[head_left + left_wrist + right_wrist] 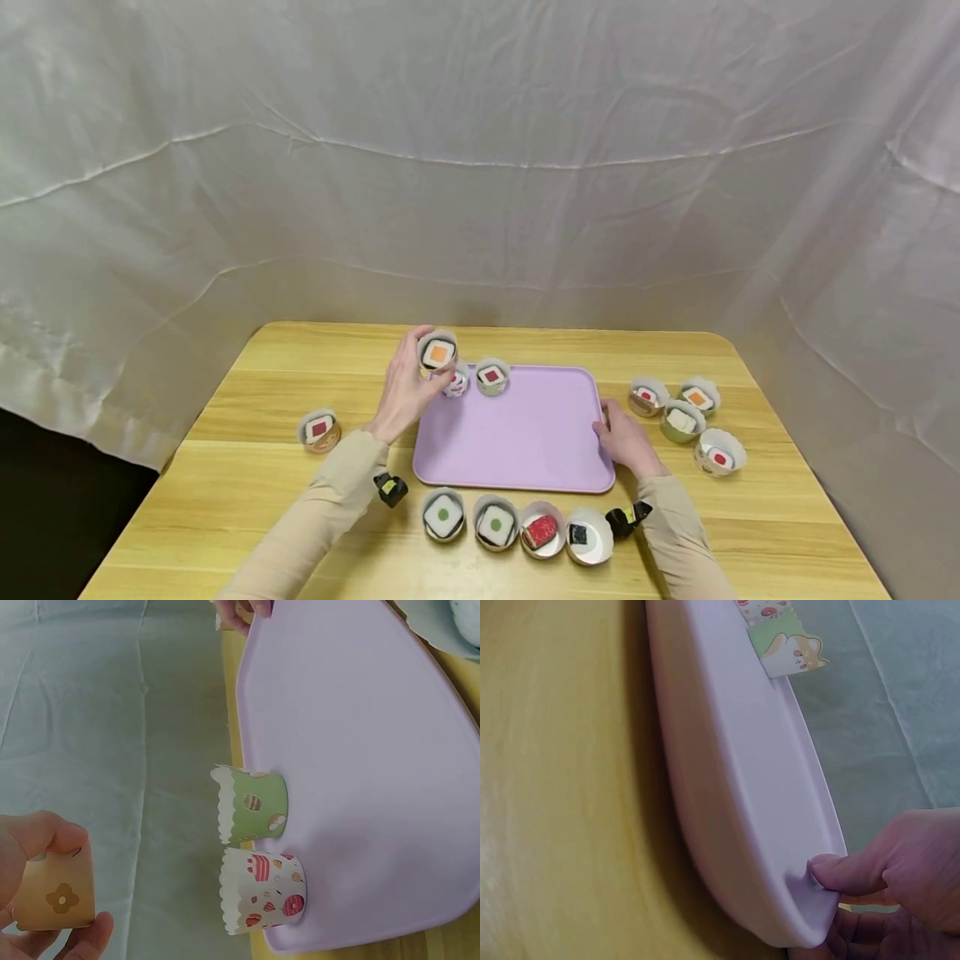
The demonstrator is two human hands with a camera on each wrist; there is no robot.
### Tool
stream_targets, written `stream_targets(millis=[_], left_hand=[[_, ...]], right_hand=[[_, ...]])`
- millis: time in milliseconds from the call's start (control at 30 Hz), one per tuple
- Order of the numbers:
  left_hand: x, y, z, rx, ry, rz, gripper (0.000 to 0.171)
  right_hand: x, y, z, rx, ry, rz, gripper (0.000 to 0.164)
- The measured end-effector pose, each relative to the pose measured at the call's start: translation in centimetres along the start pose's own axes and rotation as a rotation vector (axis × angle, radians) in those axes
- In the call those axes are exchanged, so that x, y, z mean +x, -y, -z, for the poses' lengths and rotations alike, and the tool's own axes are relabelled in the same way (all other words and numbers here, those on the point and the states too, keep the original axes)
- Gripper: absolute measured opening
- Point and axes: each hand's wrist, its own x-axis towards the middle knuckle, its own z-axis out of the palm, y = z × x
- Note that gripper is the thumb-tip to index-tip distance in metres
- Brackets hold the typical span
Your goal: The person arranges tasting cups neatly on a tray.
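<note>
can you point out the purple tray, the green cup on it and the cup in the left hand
purple tray (517,433): head view, bare middle of its floor
green cup (262,806): left wrist view, outer side wall
held cup (62,900): left wrist view, printed flower on its side

I've room across lilac tray (517,433); green cup (259,802), white cup (266,892) block far-left corner; cup row (543,510) bars near side

Tan cup (75,874): bore a brown flower print; a dark mark higher up could not be read.
Green cup (262,817): carried small printed pictures, no legible words.
White cup (274,900): showed red prints, no legible letters.
Black wrist device (390,489): had yellow marking too small to read.
</note>
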Motion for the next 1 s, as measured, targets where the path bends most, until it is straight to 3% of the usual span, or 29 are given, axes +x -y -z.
stream_targets(millis=[500, 1000], left_hand=[[0.3, -1.1, -0.6, -0.013, 0.04, -0.028, 0.068], [1.0, -2.6, -1.6, 0.004, 0.149, -0.091, 0.067]], right_hand=[[-0.1, 0.0, 0.0, 0.002, 0.003, -0.006, 0.047], [-0.2, 0.0, 0.0, -0.006, -0.013, 0.015, 0.045]])
